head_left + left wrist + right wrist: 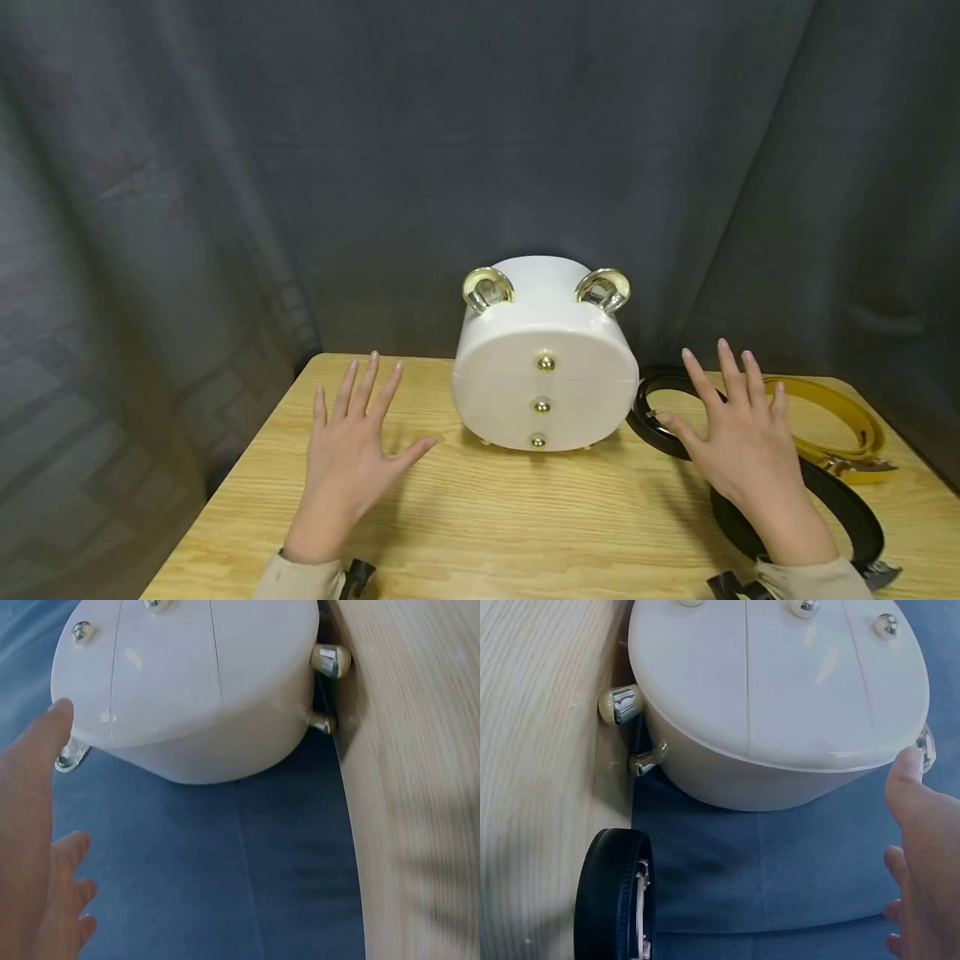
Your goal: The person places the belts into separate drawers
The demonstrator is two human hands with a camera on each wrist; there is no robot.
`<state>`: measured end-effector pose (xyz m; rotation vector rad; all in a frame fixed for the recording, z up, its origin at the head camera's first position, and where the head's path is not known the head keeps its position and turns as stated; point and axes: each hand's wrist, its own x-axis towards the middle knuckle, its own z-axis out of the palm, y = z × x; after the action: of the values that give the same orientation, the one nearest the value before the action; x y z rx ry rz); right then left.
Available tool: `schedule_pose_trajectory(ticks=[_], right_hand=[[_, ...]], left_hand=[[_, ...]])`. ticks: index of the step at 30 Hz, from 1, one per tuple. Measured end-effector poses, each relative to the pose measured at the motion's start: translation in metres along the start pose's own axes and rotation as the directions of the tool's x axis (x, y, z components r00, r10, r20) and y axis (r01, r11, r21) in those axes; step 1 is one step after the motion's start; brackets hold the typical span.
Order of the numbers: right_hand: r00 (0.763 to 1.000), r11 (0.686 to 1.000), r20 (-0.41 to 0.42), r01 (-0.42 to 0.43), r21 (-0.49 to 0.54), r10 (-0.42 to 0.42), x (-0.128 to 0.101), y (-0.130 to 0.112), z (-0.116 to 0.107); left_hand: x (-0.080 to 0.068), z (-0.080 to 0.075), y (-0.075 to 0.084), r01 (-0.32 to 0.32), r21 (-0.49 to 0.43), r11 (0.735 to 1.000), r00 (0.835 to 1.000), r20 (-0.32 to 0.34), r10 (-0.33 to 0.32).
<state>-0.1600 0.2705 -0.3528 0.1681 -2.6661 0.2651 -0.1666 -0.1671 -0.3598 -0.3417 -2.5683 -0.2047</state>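
Note:
A white oval box [543, 358] with round gold ears and three gold knobs down its front stands upright on small gold feet. Seams between the knobs show in both wrist views, like drawer fronts. My left hand [348, 462] is held above the table to the left of the box, fingers spread, holding nothing. On the other side my right hand [750, 454] hovers with spread fingers over a black belt [847, 508], which it partly hides. Both hands are apart from the box. The black leather lies in loops; whether it is one belt or two I cannot tell.
A yellow belt [847, 408] with a metal buckle lies coiled at the back right of the wooden table [510, 525]. Dark grey curtain [480, 150] hangs right behind the table and down its left side.

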Motion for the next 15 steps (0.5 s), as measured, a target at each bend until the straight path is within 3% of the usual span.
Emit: schedule_pose_trajectory(ticks=[9,15], right_hand=[[0.998,1.000,-0.054,0.022,0.019,-0.021,-0.002,-0.005,-0.012],[0.994,0.999,-0.105,0.034,0.037,-0.029,0.001,-0.012,-0.021]], left_hand=[[0.000,0.002,-0.001,-0.033,0.012,0.999,0.999,-0.005,0.033],[0.004,0.005,0.005,-0.038,-0.068,0.997,0.998,0.041,0.041]])
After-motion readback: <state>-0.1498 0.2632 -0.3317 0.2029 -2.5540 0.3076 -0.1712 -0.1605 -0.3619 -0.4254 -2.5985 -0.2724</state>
